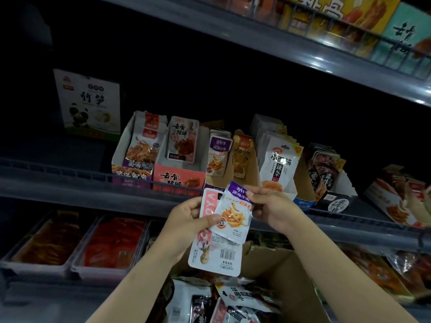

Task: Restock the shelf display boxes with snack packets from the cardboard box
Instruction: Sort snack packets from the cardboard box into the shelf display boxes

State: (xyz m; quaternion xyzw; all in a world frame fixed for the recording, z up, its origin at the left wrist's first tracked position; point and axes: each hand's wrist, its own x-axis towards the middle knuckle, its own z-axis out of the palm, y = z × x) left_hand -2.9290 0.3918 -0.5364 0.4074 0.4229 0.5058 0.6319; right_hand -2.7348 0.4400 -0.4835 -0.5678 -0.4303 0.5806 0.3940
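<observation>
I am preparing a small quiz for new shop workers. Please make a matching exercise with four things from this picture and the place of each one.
Things:
1. purple-topped packet
2. panda box
3. cardboard box
4. red trays

Places:
A. lower shelf, left
B. pinched by both the left hand and the right hand
C. below the hands, holding packets
D. middle shelf, far left

Pairs: 1-B, 2-D, 3-C, 4-A

Two bare forearms reach up from the bottom edge, with no sleeve, glove, watch or ring showing on either. The left hand (186, 220) and right hand (272, 206) have short, plain, unpainted nails. Nothing worn comes into view anywhere along either arm.
</observation>
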